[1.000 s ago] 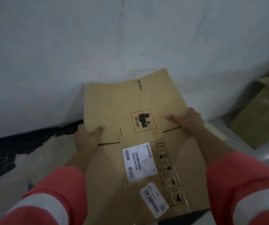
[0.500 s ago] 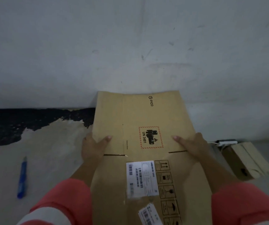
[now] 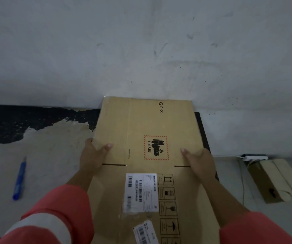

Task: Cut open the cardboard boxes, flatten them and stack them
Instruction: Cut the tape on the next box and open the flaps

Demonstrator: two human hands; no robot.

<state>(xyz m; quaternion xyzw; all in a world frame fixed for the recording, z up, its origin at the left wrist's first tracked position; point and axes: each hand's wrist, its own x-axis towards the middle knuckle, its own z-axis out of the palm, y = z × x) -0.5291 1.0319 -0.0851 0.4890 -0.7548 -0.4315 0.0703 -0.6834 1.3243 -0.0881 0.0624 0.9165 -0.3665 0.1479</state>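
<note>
A flattened brown cardboard box (image 3: 147,124) with a red UN 3481 mark and white shipping labels lies in front of me, its far edge at the foot of the wall. My left hand (image 3: 93,155) grips its left edge, thumb on top. My right hand (image 3: 199,162) grips the right edge the same way. A dark flat thing (image 3: 203,131) shows under the box's right side. A blue-handled cutter (image 3: 19,178) lies on the floor to the left, apart from both hands.
A grey-white wall (image 3: 141,50) rises just beyond the box. The floor (image 3: 50,147) at left has dark and pale patches. At right lie a small brown and cream carton (image 3: 275,180) and a white power strip (image 3: 254,157) with a cable.
The flattened box has gone from tilted against the wall to lower and squarer along the wall's foot. My view has swung left, bringing the blue cutter into sight. Both hands keep their grip.
</note>
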